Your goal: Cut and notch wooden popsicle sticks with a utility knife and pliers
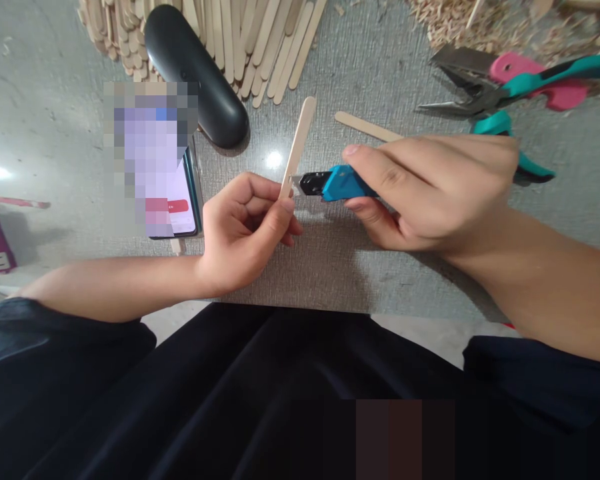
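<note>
Between thumb and fingers, my left hand (247, 230) pinches the lower end of a wooden popsicle stick (301, 133), which slants up and to the right. My right hand (420, 190) is wrapped round a blue and black utility knife (347, 183). Its short blade points left and meets the stick's right edge just above my left thumb; whether it has cut in I cannot tell. Another popsicle stick (363, 125) lies on the table behind my right hand, its right end hidden by that hand.
A pile of popsicle sticks (260, 47) lies at the back, beside a black oblong case (200, 80). A phone (183, 200) with a cable is at left. Teal-handled pliers (495, 97), a pink-handled tool (523, 67) and wood shavings (455, 27) lie at back right on the grey table (320, 273).
</note>
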A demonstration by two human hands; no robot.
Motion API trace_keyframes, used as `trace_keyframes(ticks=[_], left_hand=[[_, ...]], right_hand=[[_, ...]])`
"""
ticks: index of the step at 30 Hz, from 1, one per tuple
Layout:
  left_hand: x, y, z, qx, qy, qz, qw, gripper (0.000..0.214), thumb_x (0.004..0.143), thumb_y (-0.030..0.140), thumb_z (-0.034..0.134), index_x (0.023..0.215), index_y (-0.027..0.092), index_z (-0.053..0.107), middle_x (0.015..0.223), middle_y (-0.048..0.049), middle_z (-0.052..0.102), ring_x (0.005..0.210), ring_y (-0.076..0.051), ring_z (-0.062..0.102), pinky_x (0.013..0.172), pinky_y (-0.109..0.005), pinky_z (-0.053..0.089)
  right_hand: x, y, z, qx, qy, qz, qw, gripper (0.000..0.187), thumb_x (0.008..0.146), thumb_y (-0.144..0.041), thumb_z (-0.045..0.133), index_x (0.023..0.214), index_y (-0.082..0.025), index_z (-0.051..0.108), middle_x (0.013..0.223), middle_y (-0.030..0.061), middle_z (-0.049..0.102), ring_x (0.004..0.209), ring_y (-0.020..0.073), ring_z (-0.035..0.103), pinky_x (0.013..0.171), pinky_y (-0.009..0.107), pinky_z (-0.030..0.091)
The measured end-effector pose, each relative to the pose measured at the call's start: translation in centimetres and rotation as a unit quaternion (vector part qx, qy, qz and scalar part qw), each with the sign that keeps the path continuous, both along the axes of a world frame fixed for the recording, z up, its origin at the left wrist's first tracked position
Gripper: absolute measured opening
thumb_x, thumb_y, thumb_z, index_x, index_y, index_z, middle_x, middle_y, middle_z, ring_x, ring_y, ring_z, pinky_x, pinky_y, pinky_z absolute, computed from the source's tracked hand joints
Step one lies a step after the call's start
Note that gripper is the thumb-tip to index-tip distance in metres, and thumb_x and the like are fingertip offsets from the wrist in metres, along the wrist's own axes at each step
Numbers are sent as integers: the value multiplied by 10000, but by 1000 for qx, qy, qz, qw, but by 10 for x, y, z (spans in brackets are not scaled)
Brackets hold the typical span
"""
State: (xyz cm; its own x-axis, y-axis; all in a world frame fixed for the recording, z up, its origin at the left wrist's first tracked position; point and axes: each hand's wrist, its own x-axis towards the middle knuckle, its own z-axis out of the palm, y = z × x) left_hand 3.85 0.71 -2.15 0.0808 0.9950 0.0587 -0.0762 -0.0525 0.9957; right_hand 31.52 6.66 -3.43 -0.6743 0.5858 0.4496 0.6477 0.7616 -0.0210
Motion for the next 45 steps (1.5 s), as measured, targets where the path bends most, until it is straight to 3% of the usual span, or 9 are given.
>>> trace_keyframes(ticks=[4,9,15,23,26,29,31,36,45], left_hand=[[0,0,-3,12,26,12,1000,324,1147,525,853,1014,258,727,713,35,817,503,-127,738,475,-226,629],[-2,1,-5,-10,54,18,998,429,1114,659,850,1017,254,748,683,34,788,462,-119,678,438,-233,590],[-6,3,-1,-9,34,3,999,372,1113,581,874,989,246,769,673,36,778,447,-120,665,430,-239,590],[-7,4,-1,-14,48,4,999,298,1106,511,872,978,255,787,642,48,766,407,-112,613,419,-240,571],[-7,4,-2,-7,42,2,999,298,1107,507,869,973,255,783,637,46,759,410,-113,614,428,-242,577],[-7,4,-3,-9,52,1,999,314,1113,521,860,967,258,772,637,46,752,414,-117,614,427,-247,579],[-7,4,-3,-6,52,1,999,306,1121,508,853,968,256,771,641,49,754,410,-113,610,414,-236,567],[-6,4,-3,16,31,2,999,284,1140,474,854,982,247,788,658,50,768,419,-98,633,412,-201,560],[-5,4,-5,6,59,17,998,430,1115,664,846,998,261,752,641,50,734,419,-114,624,414,-229,565]], right_hand=[[4,2,5,-15,-49,-8,999,720,1226,-677,354,1684,-298,762,1052,46,854,830,222,789,700,355,511],[3,6,8,32,-14,40,999,638,1228,-548,442,1691,-207,719,1031,28,834,809,187,769,657,329,463],[1,12,7,64,4,79,995,566,1217,-458,483,1546,-110,785,1027,55,842,789,182,755,648,340,464],[0,16,13,64,25,101,992,520,1230,-442,485,1510,-101,761,994,58,827,761,181,721,647,359,441],[0,14,14,28,20,87,996,534,1246,-487,472,1548,-152,757,1041,75,854,801,202,754,684,378,467],[4,12,11,-55,-49,36,997,696,1261,-658,310,1649,-285,750,1127,59,871,889,228,806,749,384,522],[5,12,8,-64,-72,25,995,749,1251,-701,266,1657,-307,757,1130,55,869,900,231,808,762,379,537],[4,14,4,51,18,69,996,578,1236,-499,431,1559,-157,767,1042,61,845,802,195,761,674,347,451],[0,12,6,41,49,85,994,581,1232,-438,471,1542,-62,787,1047,78,835,825,192,762,688,363,450]])
